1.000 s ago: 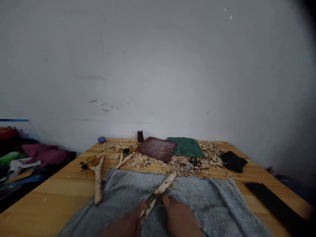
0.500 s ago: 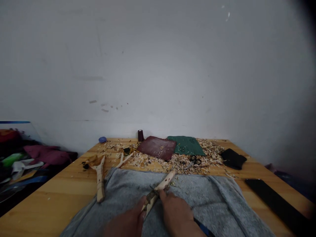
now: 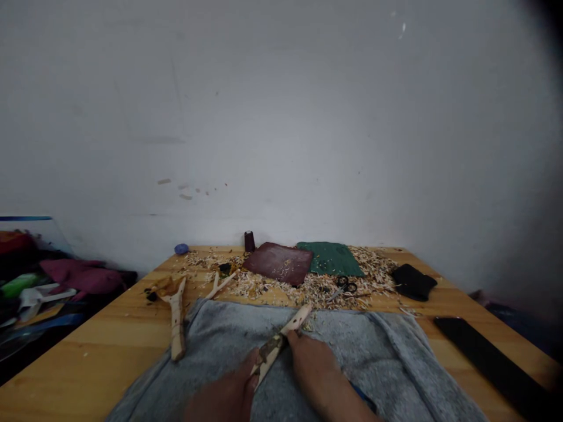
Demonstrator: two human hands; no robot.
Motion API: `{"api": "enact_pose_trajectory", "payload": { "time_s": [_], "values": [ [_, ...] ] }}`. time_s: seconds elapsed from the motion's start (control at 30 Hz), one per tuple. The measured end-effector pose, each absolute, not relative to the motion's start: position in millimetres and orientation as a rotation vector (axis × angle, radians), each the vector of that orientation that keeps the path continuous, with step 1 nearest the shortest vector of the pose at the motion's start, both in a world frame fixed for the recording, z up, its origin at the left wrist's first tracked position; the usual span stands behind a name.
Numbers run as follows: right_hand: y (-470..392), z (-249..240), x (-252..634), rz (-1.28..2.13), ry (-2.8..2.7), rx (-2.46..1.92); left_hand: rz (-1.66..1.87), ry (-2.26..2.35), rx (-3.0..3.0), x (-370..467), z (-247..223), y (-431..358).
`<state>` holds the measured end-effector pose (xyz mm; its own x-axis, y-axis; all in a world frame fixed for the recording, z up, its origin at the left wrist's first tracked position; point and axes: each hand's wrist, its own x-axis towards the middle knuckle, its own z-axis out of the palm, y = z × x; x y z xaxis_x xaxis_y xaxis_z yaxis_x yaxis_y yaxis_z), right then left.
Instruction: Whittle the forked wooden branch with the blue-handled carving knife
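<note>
Head view, pale stick (image 3: 273, 349), dk bark patches (image 3: 269, 348), L hand (image 3: 229, 388) clasping it, R hand (image 3: 314, 362) curled, hold unclear

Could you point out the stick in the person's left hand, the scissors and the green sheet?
Stick (image 3: 271, 348): head view, on its dark bark patch.
Scissors (image 3: 338, 291): head view, on the blades.
Green sheet (image 3: 331, 254): head view, on its upper surface.

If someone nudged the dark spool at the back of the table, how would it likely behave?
The spool would probably tip from a push near its top, since it stands upright and looks taller than wide. Once down, it may roll in a curve, as its sides narrow upward. The dark red sheet just beside it might slow a roll that way.
</note>
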<state>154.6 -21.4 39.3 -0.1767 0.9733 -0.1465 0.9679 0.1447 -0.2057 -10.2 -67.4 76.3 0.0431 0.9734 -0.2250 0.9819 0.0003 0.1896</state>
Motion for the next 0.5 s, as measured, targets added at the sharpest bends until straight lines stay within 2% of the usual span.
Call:
{"api": "enact_pose_trajectory", "payload": {
  "time_s": [0.13, 0.5],
  "values": [
    [-34.9, 35.1, 161.4, 0.357, -2.369, -1.976, -0.112, 1.981, 2.030, -11.9, 79.1, -67.7],
    [-40.1, 30.8, 145.8, 0.269, -2.375, -2.047, -0.007, 2.040, 1.996, -17.3, 81.9, -62.7]
  ]
}}
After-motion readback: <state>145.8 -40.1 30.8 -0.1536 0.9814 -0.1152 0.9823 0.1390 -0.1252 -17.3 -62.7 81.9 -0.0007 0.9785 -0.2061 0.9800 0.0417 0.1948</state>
